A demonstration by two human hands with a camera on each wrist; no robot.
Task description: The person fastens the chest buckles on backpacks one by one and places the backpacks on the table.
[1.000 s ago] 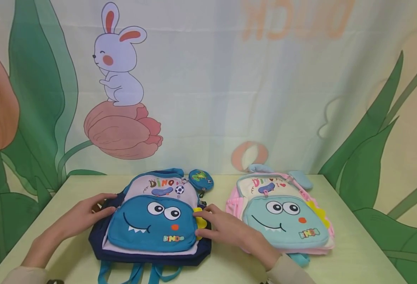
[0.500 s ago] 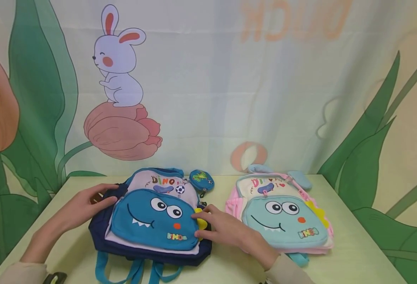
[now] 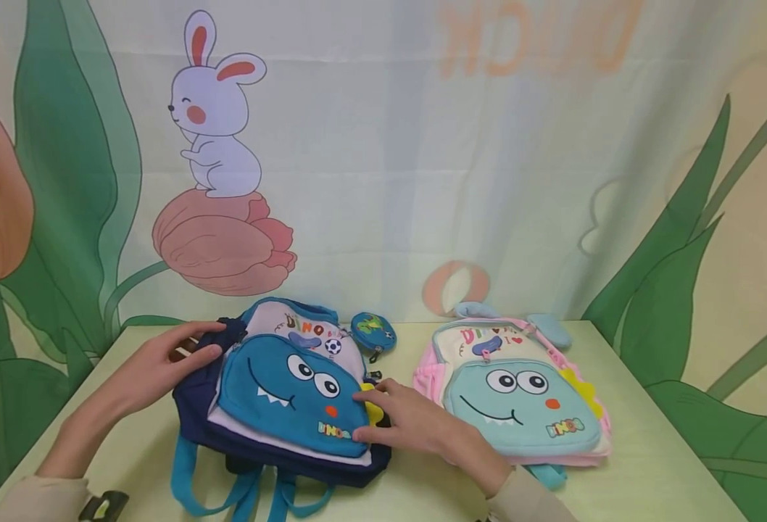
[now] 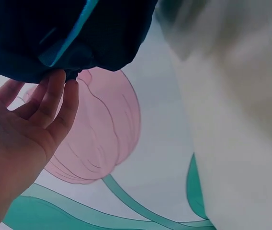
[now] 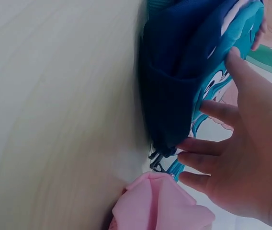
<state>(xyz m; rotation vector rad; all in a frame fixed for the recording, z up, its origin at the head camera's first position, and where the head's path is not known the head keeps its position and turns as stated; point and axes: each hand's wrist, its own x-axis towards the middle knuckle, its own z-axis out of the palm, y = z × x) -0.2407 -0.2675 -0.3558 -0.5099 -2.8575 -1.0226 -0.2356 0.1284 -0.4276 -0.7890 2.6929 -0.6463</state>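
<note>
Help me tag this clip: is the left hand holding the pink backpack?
No, the head view shows the left hand gripping the side of the blue backpack.

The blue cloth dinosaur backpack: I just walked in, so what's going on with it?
A person's left hand holds the blue cloth dinosaur backpack by its left edge, that side tilted up from the pale table; the right hand touches the opposite side. The pink-and-mint cloth backpack lies alongside, in neither hand.
</note>
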